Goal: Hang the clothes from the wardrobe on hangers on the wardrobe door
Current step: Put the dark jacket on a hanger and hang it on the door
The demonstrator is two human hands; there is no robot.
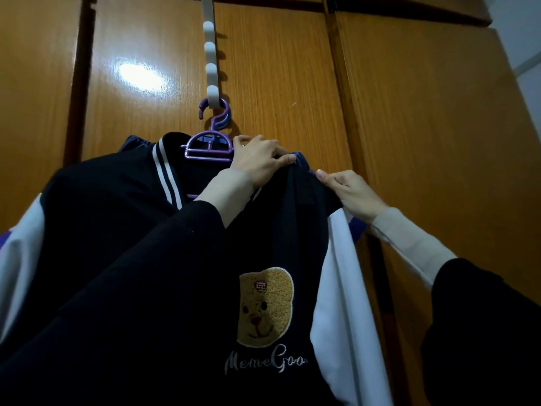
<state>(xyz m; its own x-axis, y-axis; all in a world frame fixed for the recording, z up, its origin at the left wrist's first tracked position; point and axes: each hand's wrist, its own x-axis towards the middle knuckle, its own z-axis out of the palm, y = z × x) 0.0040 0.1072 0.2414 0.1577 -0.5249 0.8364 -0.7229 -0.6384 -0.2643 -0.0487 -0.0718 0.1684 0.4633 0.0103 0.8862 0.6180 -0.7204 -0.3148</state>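
The jacket (117, 230) hangs on the purple hanger (209, 148) at the white hook rack (211, 68) on the wardrobe door (278, 68). Your left hand (260, 162) and right hand (351, 191) both pinch its shoulder. The cloth looks soft and light, so keep hold near the seam.

Navy jacket (102, 230), white-striped collar (167, 177), purple hanger (209, 148).

"MemeGoo" stitched in white script, on dark jacket (140, 230)

Dim scene, glare on wardrobe door (140, 74), warped edges
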